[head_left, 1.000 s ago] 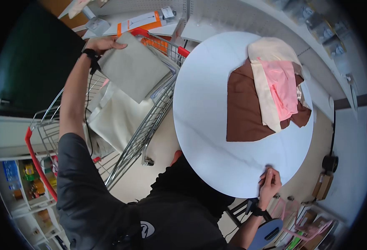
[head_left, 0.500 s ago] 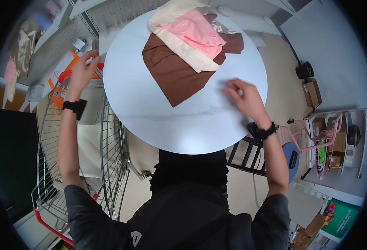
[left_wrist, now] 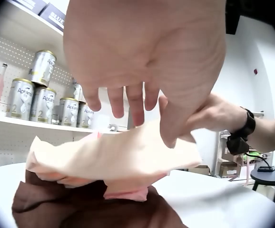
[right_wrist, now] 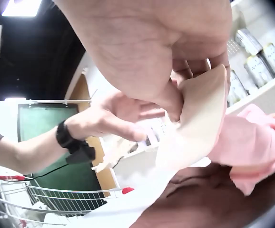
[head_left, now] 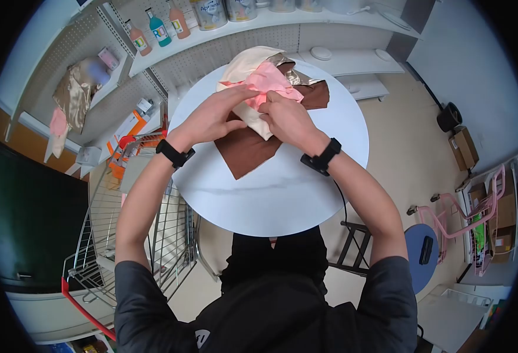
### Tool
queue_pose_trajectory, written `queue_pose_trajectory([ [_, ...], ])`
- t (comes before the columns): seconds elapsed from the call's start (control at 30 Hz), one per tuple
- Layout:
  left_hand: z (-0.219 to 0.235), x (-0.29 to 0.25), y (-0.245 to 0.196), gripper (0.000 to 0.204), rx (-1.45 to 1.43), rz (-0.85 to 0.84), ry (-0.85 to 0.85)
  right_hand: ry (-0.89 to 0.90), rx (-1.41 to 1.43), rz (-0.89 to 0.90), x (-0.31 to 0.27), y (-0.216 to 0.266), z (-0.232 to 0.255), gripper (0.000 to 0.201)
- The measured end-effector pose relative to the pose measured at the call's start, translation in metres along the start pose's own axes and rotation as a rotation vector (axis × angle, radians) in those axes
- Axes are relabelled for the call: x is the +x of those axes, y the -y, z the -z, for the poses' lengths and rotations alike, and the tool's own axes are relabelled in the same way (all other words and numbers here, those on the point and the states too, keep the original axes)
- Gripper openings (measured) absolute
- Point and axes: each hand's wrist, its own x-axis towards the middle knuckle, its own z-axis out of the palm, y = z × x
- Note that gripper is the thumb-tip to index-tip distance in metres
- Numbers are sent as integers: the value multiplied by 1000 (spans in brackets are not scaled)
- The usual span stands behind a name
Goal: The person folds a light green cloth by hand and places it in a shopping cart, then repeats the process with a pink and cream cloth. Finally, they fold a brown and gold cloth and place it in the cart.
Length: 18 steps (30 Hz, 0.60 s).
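Note:
On the round white table (head_left: 265,206) lies a heap of cloth: a brown piece (head_left: 241,156) underneath, a cream piece (head_left: 244,63) over it, and a pink piece (head_left: 271,75) on top. My right hand (head_left: 291,120) pinches the cream cloth, its thumb on the near face in the right wrist view and its fingers behind. An edge of that cloth is lifted. Close over the heap, my left hand (head_left: 209,117) has its fingers (left_wrist: 135,102) extended and spread, with the thumb apart. A shiny gold-beige piece (head_left: 300,76) shows at the heap's far side.
A metal shopping cart (head_left: 170,235) with cloth inside stands left of the table. Behind it, a shelf (head_left: 212,35) carries bottles and tins. A stool (head_left: 418,250) with a dark blue seat and a pink cart (head_left: 471,217) are on the right.
The left hand has left the grey-beige cloth in the cart and come over the table. The right hand has moved from the table's near edge to the heap and taken hold of the cream cloth.

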Motion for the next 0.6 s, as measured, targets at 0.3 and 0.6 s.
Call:
queue_pose_trajectory([
  [0.3, 11, 11, -45, 29, 6, -17, 204, -222, 107, 97, -91, 44, 147, 18],
  [0.6, 42, -45, -31, 24, 156, 127, 353, -368, 157, -395, -175, 11, 229, 8],
])
